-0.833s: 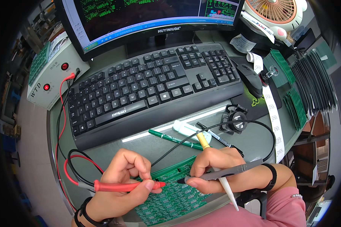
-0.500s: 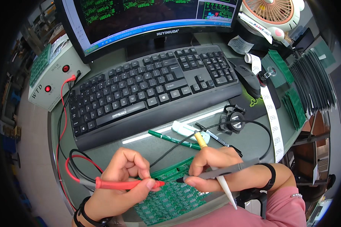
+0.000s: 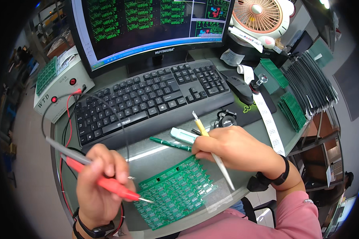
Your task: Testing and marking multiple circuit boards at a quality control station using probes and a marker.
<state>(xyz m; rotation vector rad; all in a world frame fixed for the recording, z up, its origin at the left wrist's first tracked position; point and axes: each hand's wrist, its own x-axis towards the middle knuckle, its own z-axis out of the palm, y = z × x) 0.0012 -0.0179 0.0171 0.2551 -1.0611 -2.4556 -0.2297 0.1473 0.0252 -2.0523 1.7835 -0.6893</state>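
The flat green printed circuit board [image 3: 171, 195] lies on the grey bench [image 3: 147, 161], to the right of the left fingers and below the right ones. Over it slants a red plastic-handled probe [image 3: 115, 188]; whether its bare metal tip touches the board, I can't tell from here. That probe and a slim grey probe [image 3: 66, 149] are bunched in one grip, so I'd say either could slip and scrape the board's surface. The left hand [image 3: 101, 177] has its fingers curled closed around both. The right hand [image 3: 237, 147] has its fingers bent in around a slender yellow-and-white pointed tool [image 3: 223, 171], fingertips mostly hidden; a careless wrist turn might nick something. Just left of them lies a green marker pen [image 3: 169, 143].
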